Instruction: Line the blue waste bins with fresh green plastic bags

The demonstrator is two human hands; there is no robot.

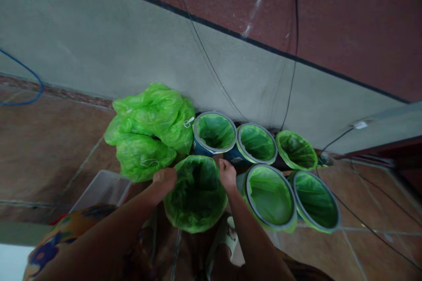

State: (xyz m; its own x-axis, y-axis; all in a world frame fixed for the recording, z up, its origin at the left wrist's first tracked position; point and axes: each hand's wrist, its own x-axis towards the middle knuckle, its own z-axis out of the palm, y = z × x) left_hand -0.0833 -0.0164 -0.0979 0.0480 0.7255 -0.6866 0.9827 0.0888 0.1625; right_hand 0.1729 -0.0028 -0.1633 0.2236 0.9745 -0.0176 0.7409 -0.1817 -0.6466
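In front of my feet stands a round bin lined with a green plastic bag (198,215), its edge folded outward all round. My left hand (165,181) is closed on the bag's edge at the left of the opening. Across from it, my right hand (227,174) pinches the same edge at the upper right. The bin's own wall is hidden under the green plastic, and the inside is dark. No grey ring shows on this bin.
Lined bins with grey rings (215,151) stand in two rows to the right; one bin (296,151) has only green plastic over its rim. Stuffed green bags (148,123) lie by the wall at left. A clear plastic box (102,191) and cables (365,224) are on the tiles.
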